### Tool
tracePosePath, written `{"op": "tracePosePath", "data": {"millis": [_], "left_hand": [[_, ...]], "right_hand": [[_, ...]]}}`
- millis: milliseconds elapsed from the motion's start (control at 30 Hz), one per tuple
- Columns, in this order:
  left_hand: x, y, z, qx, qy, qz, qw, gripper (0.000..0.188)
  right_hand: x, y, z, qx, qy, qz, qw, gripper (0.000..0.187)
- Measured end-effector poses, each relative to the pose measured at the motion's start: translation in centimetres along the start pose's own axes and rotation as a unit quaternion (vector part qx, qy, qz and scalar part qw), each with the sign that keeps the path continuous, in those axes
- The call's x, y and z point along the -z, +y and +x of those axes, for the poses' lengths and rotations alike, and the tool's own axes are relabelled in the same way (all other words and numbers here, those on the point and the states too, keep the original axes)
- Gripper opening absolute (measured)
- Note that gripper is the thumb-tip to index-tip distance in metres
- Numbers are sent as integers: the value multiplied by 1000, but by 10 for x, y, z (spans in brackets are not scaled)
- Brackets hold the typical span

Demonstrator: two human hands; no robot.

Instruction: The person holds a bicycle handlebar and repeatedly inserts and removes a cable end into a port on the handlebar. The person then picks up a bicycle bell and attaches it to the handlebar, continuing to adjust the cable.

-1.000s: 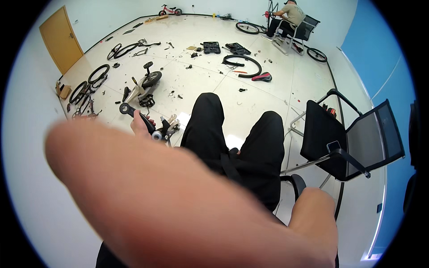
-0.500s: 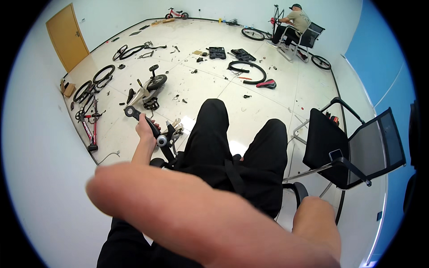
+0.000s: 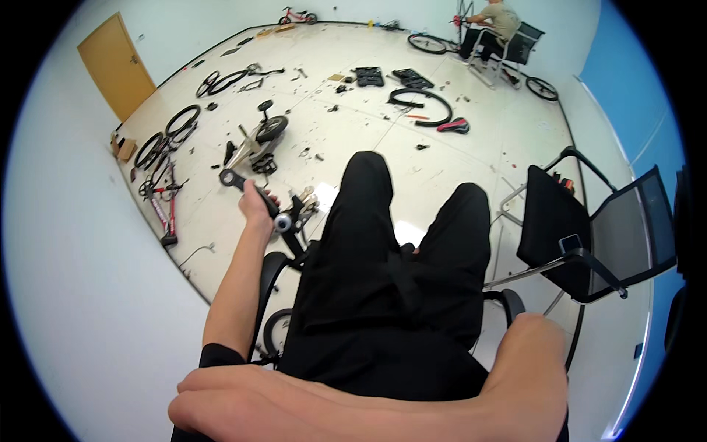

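At the end of my outstretched left arm, my left hand [image 3: 256, 203] is wrapped round a black handlebar grip [image 3: 271, 209] with a round ring-like end. Just below that hand a round silver part [image 3: 283, 222] sits on the bar. A small wheel [image 3: 277, 333] shows low beside my seat; whether it belongs to the same bike I cannot tell. My right forearm crosses in front of my body, and my right hand [image 3: 213, 398] lies near the black left sleeve [image 3: 222, 355]. The fingers of that hand are hidden.
A small white bike [image 3: 254, 147] lies ahead, with a red bike frame [image 3: 168, 206] by the left wall. Loose tyres, a red-black saddle [image 3: 454, 126] and black tool cases [image 3: 368, 76] are scattered beyond. A mesh chair [image 3: 560, 228] holds a phone; another person [image 3: 495, 29] sits far right.
My right forearm and hand have dropped lower, uncovering my lap and left forearm. The view has shifted slightly. My left hand keeps its hold on the grip.
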State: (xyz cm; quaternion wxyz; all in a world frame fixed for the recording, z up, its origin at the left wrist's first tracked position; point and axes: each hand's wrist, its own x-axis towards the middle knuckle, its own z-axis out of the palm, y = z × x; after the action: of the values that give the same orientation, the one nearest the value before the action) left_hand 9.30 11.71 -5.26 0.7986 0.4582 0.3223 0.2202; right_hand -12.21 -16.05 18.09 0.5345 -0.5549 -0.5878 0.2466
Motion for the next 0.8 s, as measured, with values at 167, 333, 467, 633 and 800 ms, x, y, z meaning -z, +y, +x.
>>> {"op": "tracePosePath", "data": {"millis": [167,333,467,633,800], "left_hand": [[-6,1,-2,6,-17,-15,1000,36],[17,6,5,0,9,-3,1000,40],[-3,5,-10,16,-1,-4,1000,40],[-15,10,-20,16,37,-55,998,35],[-36,37,-37,-9,-60,-103,993,34]], "right_hand": [[-7,-17,0,-6,53,-6,999,31],[6,-12,4,-55,121,-4,991,29],[20,43,-31,-239,201,-15,950,24],[19,122,-113,-270,456,295,795,22],[31,143,-127,-260,536,258,761,35]]}}
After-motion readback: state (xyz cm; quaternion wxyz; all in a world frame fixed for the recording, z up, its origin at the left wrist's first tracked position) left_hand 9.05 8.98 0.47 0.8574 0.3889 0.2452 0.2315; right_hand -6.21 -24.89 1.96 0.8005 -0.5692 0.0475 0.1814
